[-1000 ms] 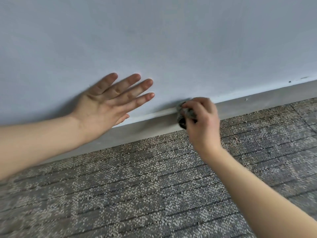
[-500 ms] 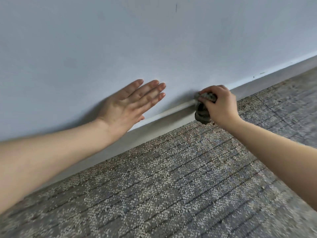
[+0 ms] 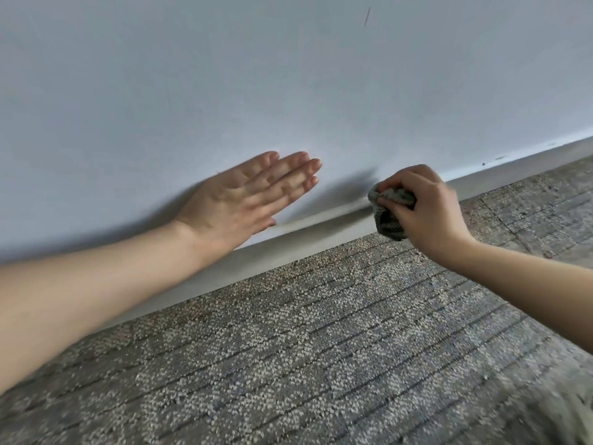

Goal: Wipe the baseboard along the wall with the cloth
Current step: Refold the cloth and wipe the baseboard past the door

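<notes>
1. Head view: the left hand (image 3: 244, 200) lies flat against the wall (image 3: 224, 91), its fingers straight and close together, pointing up and to the right. The heel of the hand sits just above the baseboard (image 3: 321, 232), and the forearm runs back to the lower left, crossing in front of the baseboard.
2. The right hand (image 3: 430, 210) grips a bunched grey cloth (image 3: 390, 220), with the fingers curled round its top and the thumb pinching it from the near side. The cloth hangs below the fist.
3. The cloth touches the baseboard at its upper edge, right of the left hand and apart from it. A dark shadow falls on the wall between the two hands.
4. The baseboard is grey and runs slantwise from lower left to upper right, between the pale wall and the speckled grey carpet (image 3: 321, 348).
5. A few small dark specks (image 3: 483, 163) sit on the wall just above the baseboard at the far right. A thin dark mark (image 3: 367, 17) shows high up on the wall.
</notes>
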